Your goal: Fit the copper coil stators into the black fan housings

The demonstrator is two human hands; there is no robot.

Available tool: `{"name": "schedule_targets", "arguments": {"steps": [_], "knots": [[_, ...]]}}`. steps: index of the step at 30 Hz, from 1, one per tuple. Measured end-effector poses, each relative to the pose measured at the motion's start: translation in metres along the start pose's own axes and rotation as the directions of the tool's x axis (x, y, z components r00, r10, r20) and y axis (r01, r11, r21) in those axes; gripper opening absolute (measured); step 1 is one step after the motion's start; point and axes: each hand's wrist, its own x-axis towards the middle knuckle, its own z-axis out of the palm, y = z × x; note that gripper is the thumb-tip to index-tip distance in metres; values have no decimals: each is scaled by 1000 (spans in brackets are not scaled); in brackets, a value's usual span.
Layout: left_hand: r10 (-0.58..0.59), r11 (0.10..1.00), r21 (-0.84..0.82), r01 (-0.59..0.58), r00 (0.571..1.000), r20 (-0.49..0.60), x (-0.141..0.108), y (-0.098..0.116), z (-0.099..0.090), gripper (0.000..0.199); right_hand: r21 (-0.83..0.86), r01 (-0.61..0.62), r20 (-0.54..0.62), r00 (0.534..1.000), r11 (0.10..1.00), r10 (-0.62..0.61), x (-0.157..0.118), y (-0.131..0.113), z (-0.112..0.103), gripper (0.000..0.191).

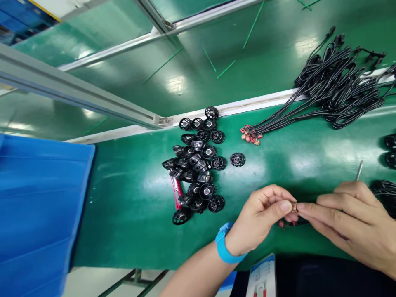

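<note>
My left hand (269, 208), with a blue band at its wrist, pinches a small copper-wound coil (294, 206) between thumb and fingers. From the other side, the fingertips of my right hand (349, 218) press together at the same coil. A thin metal rod (359, 170) sticks up behind my right knuckles; whether that hand grips it I cannot tell. Just below the coil, small red-and-copper coils (281, 223) lie on the green bench, partly hidden by my fingers.
Black round plastic housings (206, 192) are heaped mid-bench, with a red-handled tool (177, 192) beside them. Bundled black cables (334, 86) with red coils (251, 135) lie at the upper right. A metal post (77, 88) and a blue bin (40, 206) stand left.
</note>
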Motion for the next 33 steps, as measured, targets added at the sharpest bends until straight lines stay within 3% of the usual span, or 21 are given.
{"name": "schedule_targets", "arguments": {"steps": [6, 10, 16, 18, 21, 24, 27, 33], "knots": [[53, 999, -14, -52, 997, 57, -3, 6, 4, 34, 71, -55, 18, 998, 996, 54, 7, -3, 0, 12], [191, 979, 65, -193, 981, 34, -4, 3, 5, 26, 104, -64, 15, 998, 993, 62, 9, -3, 1, 12], [393, 904, 180, -389, 919, 12, -6, -5, 6, 22, 153, -91, 14, 996, 984, 90, 6, -2, 4, 31], [461, 851, 279, -445, 887, 9, -6, -5, 6, 26, 154, -99, 18, 995, 983, 98, 5, -3, 5, 36], [548, 733, 439, -520, 833, 72, -7, -4, 5, 16, 152, -104, 12, 995, 983, 103, 5, -4, 4, 33], [592, 673, 494, -550, 802, 86, -8, -3, 6, 9, 159, -99, 10, 995, 982, 99, 6, -4, 3, 34], [599, 694, 463, -552, 799, 55, -8, -4, 7, 8, 166, -93, 10, 996, 982, 93, 6, -4, 1, 36], [607, 698, 422, -579, 790, 80, -7, -6, 5, 9, 140, -79, -2, 997, 987, 80, 7, -5, 1, 19]]}}
